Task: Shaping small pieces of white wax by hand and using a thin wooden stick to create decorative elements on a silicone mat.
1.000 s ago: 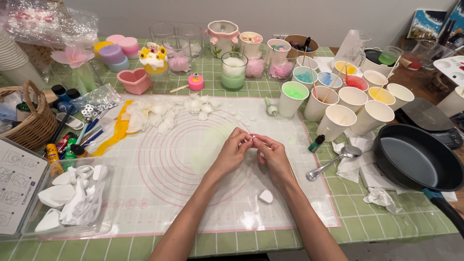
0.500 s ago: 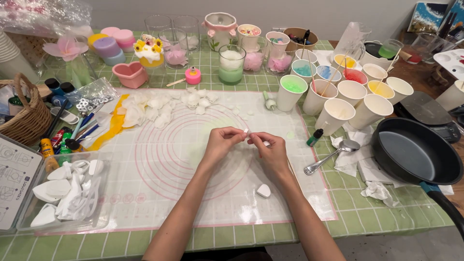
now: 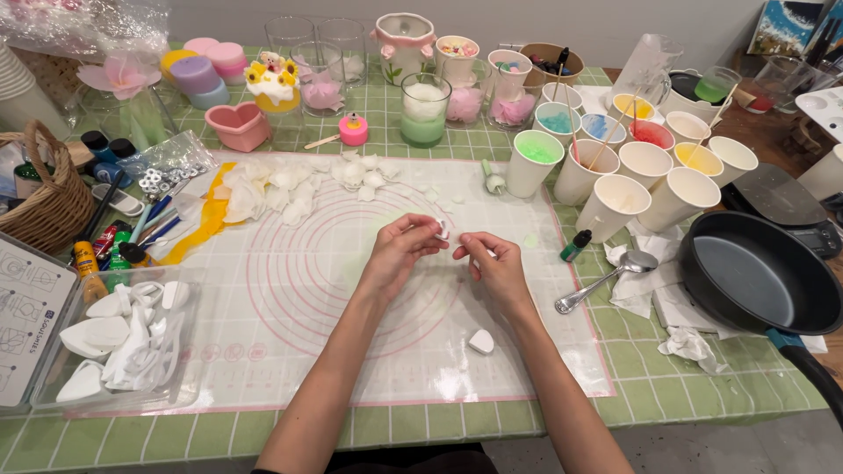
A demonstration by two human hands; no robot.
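The setting is a craft workshop table set up for candle or wax-flower making. A green checked tablecloth [image 3: 685, 386] covers the table, and a translucent silicone work mat with pink concentric circles [image 3: 290, 290] lies at its centre. White paper cups holding coloured wax or pigment [image 3: 645, 167] stand in a group at the right, several with wooden stir sticks. A black non-stick pan [image 3: 760, 272] sits beside a digital scale [image 3: 781, 202]. Finished pieces line the far edge: a green and white candle in a glass [image 3: 425, 110], a pink heart-shaped mould [image 3: 237, 127], and pastel round candles [image 3: 206, 70]. A clear plastic tray of white petal-shaped moulds [image 3: 114, 338] and thin white wax petals [image 3: 281, 184] occupy the left.
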